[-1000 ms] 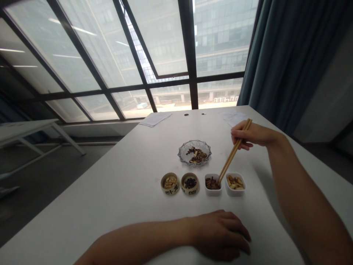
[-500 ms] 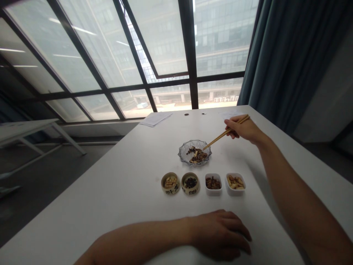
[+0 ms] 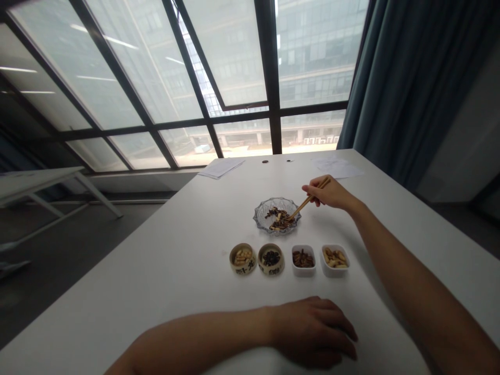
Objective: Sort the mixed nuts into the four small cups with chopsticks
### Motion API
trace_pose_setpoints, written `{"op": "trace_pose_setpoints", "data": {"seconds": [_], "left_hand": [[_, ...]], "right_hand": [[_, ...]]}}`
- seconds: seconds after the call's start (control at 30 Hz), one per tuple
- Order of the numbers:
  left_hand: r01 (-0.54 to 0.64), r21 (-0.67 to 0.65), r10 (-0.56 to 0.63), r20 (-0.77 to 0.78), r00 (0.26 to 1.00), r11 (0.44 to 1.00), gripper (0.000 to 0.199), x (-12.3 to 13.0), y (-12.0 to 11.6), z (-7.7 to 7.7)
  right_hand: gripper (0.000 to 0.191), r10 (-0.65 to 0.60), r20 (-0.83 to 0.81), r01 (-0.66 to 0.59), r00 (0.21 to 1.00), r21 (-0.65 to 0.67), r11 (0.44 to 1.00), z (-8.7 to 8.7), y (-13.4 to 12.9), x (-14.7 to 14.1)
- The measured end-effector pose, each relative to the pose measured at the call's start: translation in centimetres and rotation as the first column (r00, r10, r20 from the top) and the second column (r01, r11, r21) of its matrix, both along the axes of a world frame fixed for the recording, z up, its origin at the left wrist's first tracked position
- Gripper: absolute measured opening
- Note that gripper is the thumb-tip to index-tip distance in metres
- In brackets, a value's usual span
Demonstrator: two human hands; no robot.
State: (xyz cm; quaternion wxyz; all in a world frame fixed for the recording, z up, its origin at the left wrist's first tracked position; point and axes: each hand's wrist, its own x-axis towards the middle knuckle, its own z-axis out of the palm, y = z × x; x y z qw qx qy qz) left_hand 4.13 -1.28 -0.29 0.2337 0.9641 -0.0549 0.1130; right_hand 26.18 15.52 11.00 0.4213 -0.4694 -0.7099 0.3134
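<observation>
Several tall window panes (image 3: 242,57) back a white table (image 3: 175,250), where a person handles small dry pieces with chopsticks. The right hand (image 3: 330,192), past the dish's right side, has its fingers closed around the chopsticks near their upper end; the left hand (image 3: 312,333) lies palm down at the near side, fingers loosely bent, with nothing visible in its grasp.

Between them sits a clear glass dish (image 3: 263,222) with a pointed rim. Just nearer stands a row: two white square tubs (image 3: 303,272) on the right, one with brown pieces, one with tan, and two round bowls (image 3: 270,270) on the left, one with dark pieces, one with pale.

The wooden chopsticks (image 3: 307,202) slant down over the dish's right rim, tips among the mixed pieces (image 3: 281,225) inside. Whether the tips pinch anything cannot be told.

Good work here likely calls for even tips, a small gap and a light squeeze at a single piece's middle, since smooth shells may slip. Clearing the rim matters too, and the left hand might steady the glass.
</observation>
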Motion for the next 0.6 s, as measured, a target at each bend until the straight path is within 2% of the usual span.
{"op": "trace_pose_setpoints", "data": {"seconds": [0.27,0.47,0.6], "left_hand": [[-0.008,0.008,0.009,-0.024,1.000,1.000,0.037,0.0,-0.1,0.1],[-0.012,-0.007,0.012,-0.036,0.999,1.000,0.034,0.0,0.0,0.2],[-0.001,-0.014,0.001,-0.037,0.999,1.000,0.034,0.1,0.0,0.1]], "right_hand": [[0.052,-0.047,-0.021,0.048,0.999,0.034,0.998,0.0,-0.2,-0.8],[0.057,-0.067,-0.138,0.072,0.988,0.032,0.997,1.9,-0.9,0.7],[0.059,0.032,-0.213,-0.031,0.977,0.009,0.999,3.4,-2.0,2.9]]}}
